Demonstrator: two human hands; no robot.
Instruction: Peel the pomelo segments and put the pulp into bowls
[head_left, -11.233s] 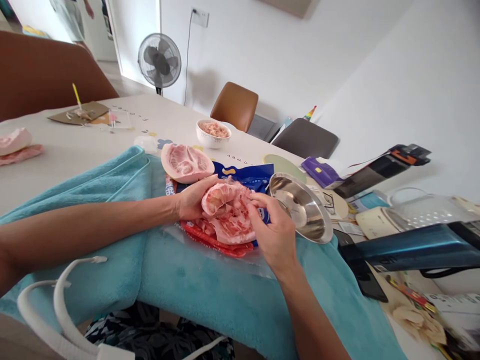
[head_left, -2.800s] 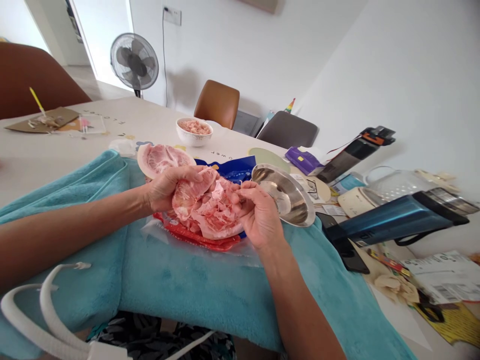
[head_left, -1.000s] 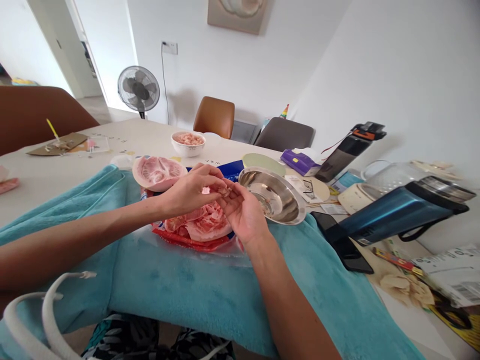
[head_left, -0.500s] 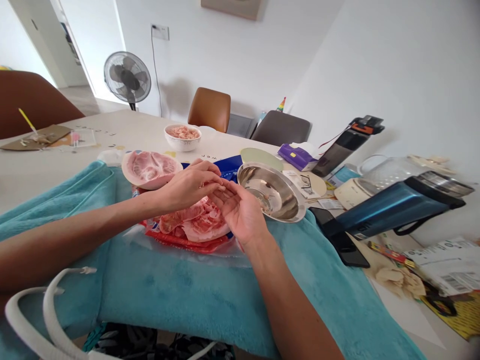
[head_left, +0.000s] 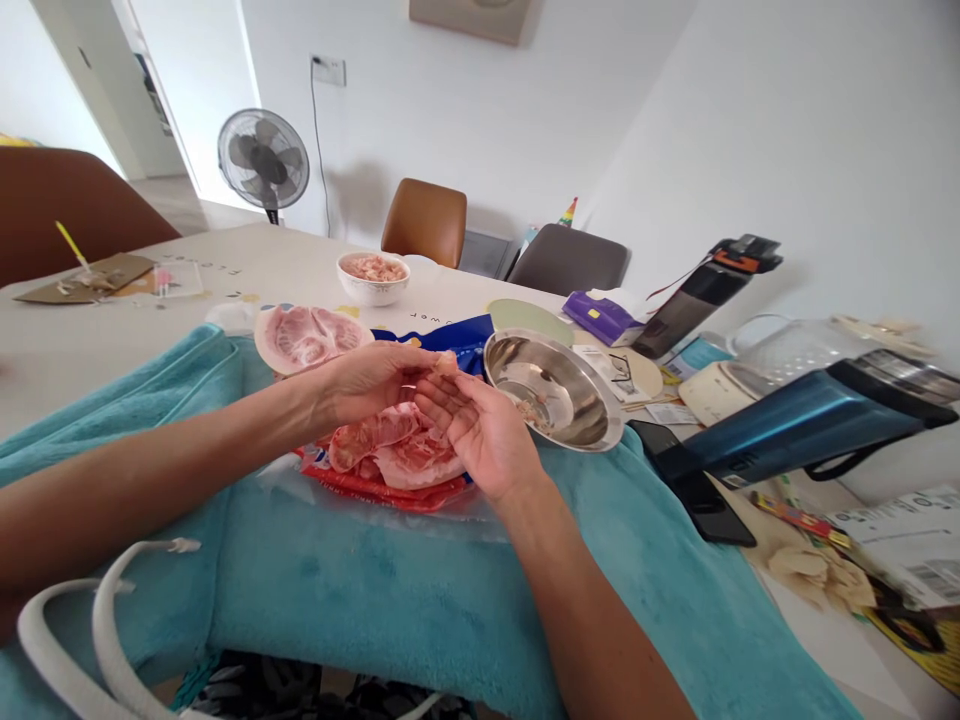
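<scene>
My left hand [head_left: 379,378] reaches in from the left with its fingers closed in a pinch. My right hand [head_left: 491,435] is turned palm up, fingers together and partly curled, its thumb against the same small pale piece of pomelo [head_left: 448,362] that my left fingertips grip. Beneath both hands, red pomelo flesh with pale rind [head_left: 412,455] lies on a red and blue plastic bag [head_left: 375,492]. Behind my left wrist sits a hollow half of pomelo peel [head_left: 311,335]. Just right of my right hand, a steel bowl [head_left: 577,395] holds small scraps.
A white bowl of pink pulp [head_left: 373,285] stands farther back. A teal cloth [head_left: 360,590] covers the near table. At right are a phone [head_left: 705,500], a leaning blue bottle [head_left: 795,420], scissors [head_left: 904,620] and a purple tissue pack [head_left: 604,315].
The pale piece shows more plainly above my fingertips. My left hand has turned slightly and sits a little lower. The whole view has shifted slightly.
</scene>
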